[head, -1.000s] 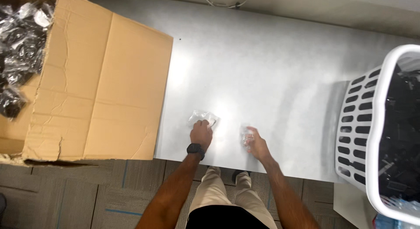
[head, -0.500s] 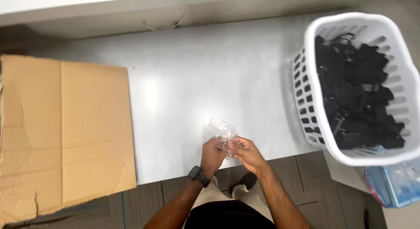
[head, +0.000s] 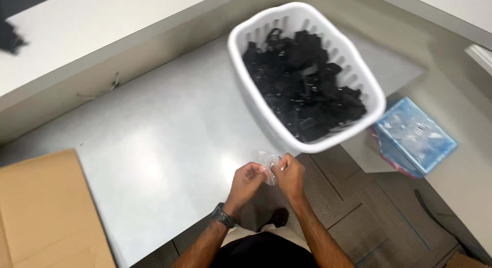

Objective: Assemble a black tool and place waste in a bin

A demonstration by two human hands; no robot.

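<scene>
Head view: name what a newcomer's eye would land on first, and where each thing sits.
A white slotted basket heaped with black items stands at the right end of the grey table. At the table's near edge, the left hand and right hand pinch a small crumpled clear plastic bag between them. A flattened cardboard box lies at lower left, and a blue bin sits on the floor at right.

Bright, even light from overhead fills the room. The grey table (head: 154, 135) shows a soft white glare patch near its front edge, close to the hands. The white laundry basket (head: 307, 140) is smeared by motion blur along its near rim. Shadows are faint and short. Lines bow slightly toward the frame's edges.
</scene>
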